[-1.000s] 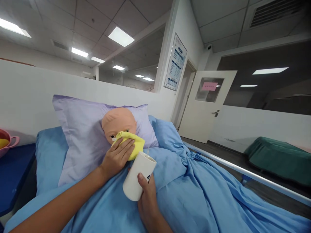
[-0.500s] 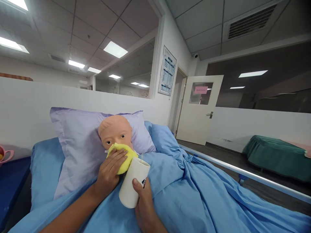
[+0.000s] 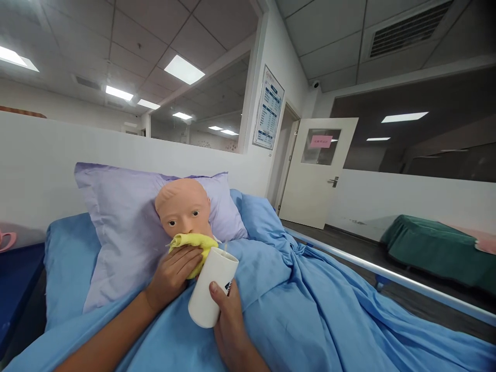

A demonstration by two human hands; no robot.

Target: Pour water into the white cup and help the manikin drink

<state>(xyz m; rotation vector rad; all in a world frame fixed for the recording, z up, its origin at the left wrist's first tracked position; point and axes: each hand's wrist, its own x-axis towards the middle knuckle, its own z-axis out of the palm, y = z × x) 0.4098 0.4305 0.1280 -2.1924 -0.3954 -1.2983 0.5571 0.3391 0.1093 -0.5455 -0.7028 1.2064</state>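
A manikin (image 3: 183, 202) lies with its head on a lilac pillow (image 3: 116, 222), its body under a blue quilt (image 3: 287, 310). My left hand (image 3: 176, 268) presses a folded yellow cloth (image 3: 197, 241) over the manikin's mouth and chin; the fingers lie together on the cloth. My right hand (image 3: 228, 310) is wrapped round a white cup (image 3: 211, 289) with a dark printed mark. The cup leans to the right, its rim close to the cloth, and a thin clear straw-like piece shows at its rim. What is inside the cup is hidden.
A metal bed rail (image 3: 349, 263) runs along the right side. At the far left, a pink mug (image 3: 8, 241) stands on a dark blue table (image 3: 19, 279). A green-covered bed (image 3: 430, 248) stands beyond, near an open door (image 3: 318, 196).
The yellow cloth and my left hand have moved down the manikin's face, so its nose now shows above the cloth. My right hand still holds the cup at the same tilt.
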